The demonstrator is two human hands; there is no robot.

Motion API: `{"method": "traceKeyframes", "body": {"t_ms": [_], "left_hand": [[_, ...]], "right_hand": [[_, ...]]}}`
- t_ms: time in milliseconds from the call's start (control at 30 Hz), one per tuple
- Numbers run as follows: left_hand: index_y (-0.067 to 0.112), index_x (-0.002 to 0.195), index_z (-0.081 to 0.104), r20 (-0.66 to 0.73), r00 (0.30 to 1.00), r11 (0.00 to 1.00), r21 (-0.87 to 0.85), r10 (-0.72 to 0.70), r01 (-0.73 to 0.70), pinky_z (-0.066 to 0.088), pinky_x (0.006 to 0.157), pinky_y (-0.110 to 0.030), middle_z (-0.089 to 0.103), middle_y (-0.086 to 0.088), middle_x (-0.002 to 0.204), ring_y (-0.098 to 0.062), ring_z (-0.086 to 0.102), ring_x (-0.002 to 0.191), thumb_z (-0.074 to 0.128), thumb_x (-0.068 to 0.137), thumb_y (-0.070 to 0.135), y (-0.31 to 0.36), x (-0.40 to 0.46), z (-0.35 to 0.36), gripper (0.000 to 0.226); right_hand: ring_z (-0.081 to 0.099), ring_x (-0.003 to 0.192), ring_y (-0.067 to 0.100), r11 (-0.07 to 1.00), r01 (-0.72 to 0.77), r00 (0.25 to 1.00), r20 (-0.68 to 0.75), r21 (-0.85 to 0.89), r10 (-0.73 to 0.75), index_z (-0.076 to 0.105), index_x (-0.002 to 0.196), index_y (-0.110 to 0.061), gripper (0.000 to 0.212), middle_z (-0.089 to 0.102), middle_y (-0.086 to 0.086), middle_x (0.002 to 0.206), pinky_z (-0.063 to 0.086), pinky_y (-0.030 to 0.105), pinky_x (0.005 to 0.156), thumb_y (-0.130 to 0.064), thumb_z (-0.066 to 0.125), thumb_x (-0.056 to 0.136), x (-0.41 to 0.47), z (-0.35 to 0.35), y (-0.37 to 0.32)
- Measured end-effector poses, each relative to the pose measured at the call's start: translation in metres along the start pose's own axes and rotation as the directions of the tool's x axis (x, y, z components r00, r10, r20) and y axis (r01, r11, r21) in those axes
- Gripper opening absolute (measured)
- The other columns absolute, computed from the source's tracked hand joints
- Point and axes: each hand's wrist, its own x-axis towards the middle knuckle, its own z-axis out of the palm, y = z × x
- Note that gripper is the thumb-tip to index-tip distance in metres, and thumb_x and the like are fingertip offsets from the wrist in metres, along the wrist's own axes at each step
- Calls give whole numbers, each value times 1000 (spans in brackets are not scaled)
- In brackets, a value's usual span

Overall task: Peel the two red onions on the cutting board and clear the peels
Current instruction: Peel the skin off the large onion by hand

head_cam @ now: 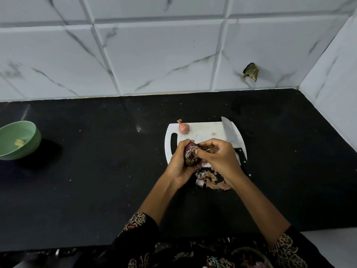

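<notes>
Head view: the left hand [180, 163] holds a half-peeled red onion [191, 154] while the right hand [218, 157] pinches its skin. The other onion [183, 128], at the cutting board's [202, 132] far edge, is unpeeled, and peels [210, 179] lie by its near edge.

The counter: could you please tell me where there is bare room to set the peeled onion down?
The black counter is bare between the green bowl and the cutting board, and right of the knife. The board's far middle is free too. It is crowded near the peels under both hands.

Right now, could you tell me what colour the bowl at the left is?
Pale green bowl, seen in the head view.
</notes>
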Motion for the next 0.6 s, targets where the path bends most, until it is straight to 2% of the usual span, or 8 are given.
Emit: {"method": "traceKeyframes", "body": {"t_ms": [100,200,267,400,467,533,600], "left_hand": [[16,84,63,-6,1000,999,-31,12,-12,52,68,-28,69,-5,84,-14,64,76,57,89,30,1,-1,-1,16],[16,81,61,-15,1000,999,-46,23,-23,53,56,-26,69,-3,77,-13,65,69,55,90,29,3,-3,2,17],[16,79,61,-21,999,998,-53,31,-32,53,55,-25,69,-3,75,-13,65,67,55,90,28,4,-4,4,18],[15,83,63,-44,999,999,-33,29,-30,53,60,-27,69,-5,83,-16,64,78,56,90,30,3,-5,6,18],[15,86,63,-52,999,999,-31,17,-18,53,68,-29,67,-7,90,-18,63,85,57,89,31,2,-4,6,18],[15,86,63,-56,998,999,-37,10,-12,51,75,-31,66,-7,90,-18,62,86,57,89,31,2,-5,7,17],[14,88,62,-61,998,998,-57,7,-10,50,75,-30,66,-7,88,-17,61,82,58,89,31,2,-5,9,17]], "right_hand": [[68,75,3,999,32,999,-5,12,-32,71,91,-14,15,72,-2,82,56,18,65,-15,75,77,0,-1,4],[69,76,6,993,109,993,-45,-35,-111,72,89,-11,9,72,-2,81,56,20,67,-12,71,80,-2,0,9],[68,74,7,982,167,982,-73,-89,-174,72,88,-10,6,71,-2,79,55,21,68,-10,69,82,-4,2,10],[64,63,3,960,219,964,-113,-176,-240,68,85,-14,2,67,-8,72,54,20,60,-15,67,84,-6,7,9],[62,63,2,952,223,958,-133,-210,-254,66,83,-15,2,65,-10,72,52,20,57,-16,66,84,-5,8,10],[60,66,-1,955,203,957,-163,-216,-241,64,81,-14,2,63,-11,71,50,16,56,-15,65,83,-4,10,11],[59,63,-3,971,152,961,-202,-186,-189,63,80,-12,4,62,-9,68,48,15,55,-12,66,82,-3,9,15]]}}
